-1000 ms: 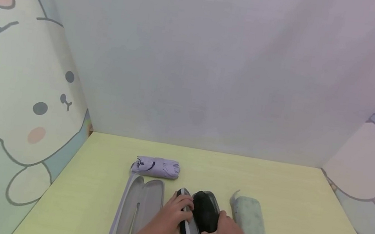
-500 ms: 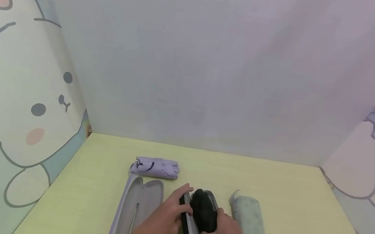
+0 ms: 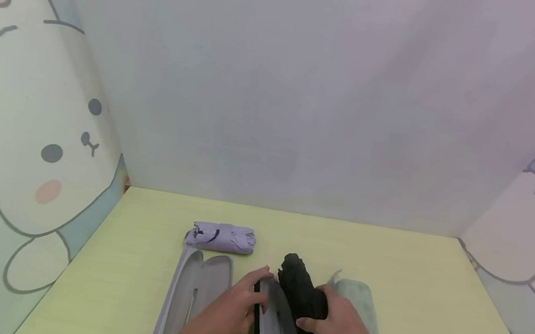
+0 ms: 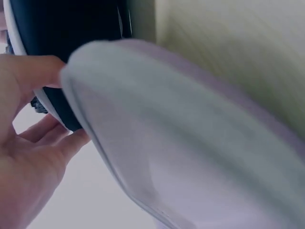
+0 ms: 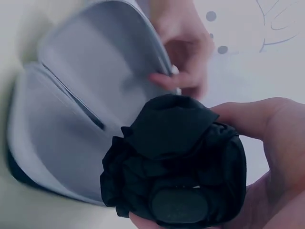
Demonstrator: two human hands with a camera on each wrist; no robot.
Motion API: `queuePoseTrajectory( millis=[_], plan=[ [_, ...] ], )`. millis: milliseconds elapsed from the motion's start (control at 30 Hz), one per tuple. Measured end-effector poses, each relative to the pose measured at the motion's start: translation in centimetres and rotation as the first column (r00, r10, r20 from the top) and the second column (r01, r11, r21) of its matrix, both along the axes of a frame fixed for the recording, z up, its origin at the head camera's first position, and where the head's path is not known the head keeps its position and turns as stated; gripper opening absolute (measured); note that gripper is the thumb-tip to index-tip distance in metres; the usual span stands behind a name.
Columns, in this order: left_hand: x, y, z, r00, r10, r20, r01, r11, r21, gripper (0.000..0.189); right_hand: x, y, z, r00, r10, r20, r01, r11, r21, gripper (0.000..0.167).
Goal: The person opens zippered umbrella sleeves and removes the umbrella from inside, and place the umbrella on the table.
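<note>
Both hands are busy around the open black case (image 3: 271, 331), which has a grey lining and lies near the front of the desk (image 3: 436, 308). At its left half, the left hand (image 3: 234, 312) pinches the raised edge, a fingertip against the lining and other fingers outside, the grip only slightly parted. Over its right half, the right hand (image 3: 338, 323) is curled partway round a black folded umbrella (image 3: 299, 290), gripping it about the middle. The umbrella tilts, its ruffled end pointing past the case's far end; whether its lower part touches the lining, I cannot tell.

Just left of the case lies an open lilac case (image 3: 216, 276), with a lilac umbrella (image 3: 222, 238) beyond it. Just right of the case is a pale green pouch (image 3: 359, 297), partly hidden by the right hand and forearm.

Several slips seem possible. Should the left hand lose its light pinch, the raised half could flop over. The umbrella's loose folds could snag on the rim if it is dragged along it, or slide out of a grip that bunches only its middle. Swinging right, the umbrella or forearm might nudge the green pouch; the left wrist, close to the lilac case, could bump that.
</note>
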State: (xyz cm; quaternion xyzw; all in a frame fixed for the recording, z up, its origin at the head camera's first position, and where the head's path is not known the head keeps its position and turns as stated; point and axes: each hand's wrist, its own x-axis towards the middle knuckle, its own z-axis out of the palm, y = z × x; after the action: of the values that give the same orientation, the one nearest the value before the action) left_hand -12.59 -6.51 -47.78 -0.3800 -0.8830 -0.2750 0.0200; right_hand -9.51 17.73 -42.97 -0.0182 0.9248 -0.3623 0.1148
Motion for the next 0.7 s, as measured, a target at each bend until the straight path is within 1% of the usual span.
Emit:
queuePoseTrajectory(
  millis=[167, 267, 367, 467, 533, 600, 700],
  plan=[
    [-0.1, -0.1, 0.1, 1.000, -0.020, 0.002, 0.020, 1.000, -0.003, 0.037, -1.0, 0.6, 1.9, 0.998, 0.013, -0.064, -0.009, 0.998, 0.063, 0.068],
    [-0.1, -0.2, 0.2, 1.000, -0.023, 0.009, 0.023, 1.000, -0.002, 0.036, -1.9, 1.1, 2.6, 0.994, 0.058, -0.090, -0.048, 0.993, 0.111, 0.068],
    [-0.1, -0.4, 0.4, 1.000, -0.021, 0.008, 0.021, 1.000, -0.006, 0.035, -3.2, 1.5, 3.0, 0.989, 0.104, -0.105, -0.087, 0.984, 0.155, 0.066],
    [-0.2, -0.6, 0.5, 1.000, -0.030, -0.010, 0.030, 1.000, -0.007, 0.036, -4.4, 2.0, 3.2, 0.981, 0.151, -0.119, -0.128, 0.975, 0.181, 0.062],
    [-0.2, -0.7, 0.6, 0.999, -0.041, -0.020, 0.041, 0.999, -0.004, 0.036, -5.1, 2.5, 3.3, 0.968, 0.206, -0.145, -0.174, 0.962, 0.209, 0.060],
    [-0.1, -0.9, 0.7, 0.999, -0.047, -0.018, 0.047, 0.999, -0.003, 0.036, -5.9, 2.7, 3.2, 0.947, 0.268, -0.178, -0.220, 0.943, 0.250, 0.058],
    [0.0, -1.1, 0.8, 0.999, -0.046, -0.004, 0.046, 0.999, -0.006, 0.036, -7.3, 2.7, 2.5, 0.900, 0.368, -0.233, -0.274, 0.894, 0.354, 0.056]
  ],
)
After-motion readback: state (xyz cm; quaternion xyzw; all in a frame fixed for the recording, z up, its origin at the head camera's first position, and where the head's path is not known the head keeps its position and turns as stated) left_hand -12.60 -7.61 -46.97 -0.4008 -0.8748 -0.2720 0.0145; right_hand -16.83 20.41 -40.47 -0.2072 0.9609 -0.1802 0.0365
